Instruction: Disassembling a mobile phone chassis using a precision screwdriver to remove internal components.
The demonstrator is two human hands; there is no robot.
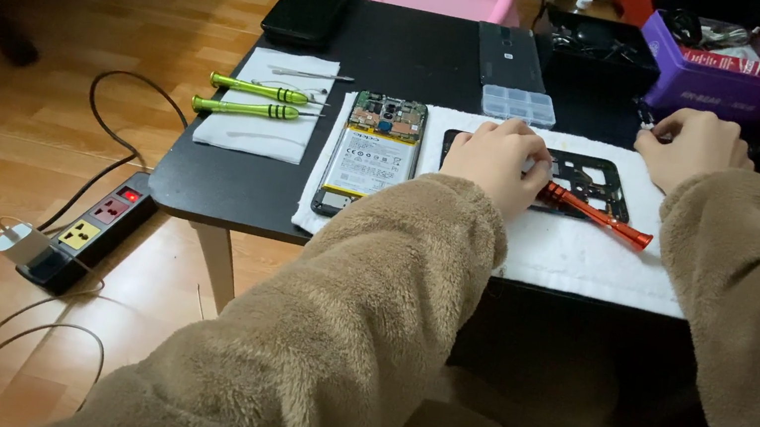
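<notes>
The person sat at a low black table (234,184), both arms in fuzzy tan sleeves. The left hand (498,159) lay curled, fingers pressed together, over the near end of a red screwdriver (596,215) and on the left edge of a black phone frame (596,181); whether the fingers truly pinched the tool's tip I could not tell, since the knuckles hid it. The screwdriver lay on a white cloth (575,253), its long axis running from the left hand out toward four o'clock, handle end well clear of the fingers. The right hand (696,145) rested at two o'clock from the frame, loosely closed near the cloth's far edge, fingertips on something small I could not make out. So the left hand was plainly the nearer to the tool.

At nine o'clock from the left hand lay an opened phone (374,154), battery showing. Farther left, two green screwdrivers (252,98) sat on a small white pad (261,136). A clear parts box (518,106) stood at twelve o'clock, and a purple box (716,78) beyond the right hand.
</notes>
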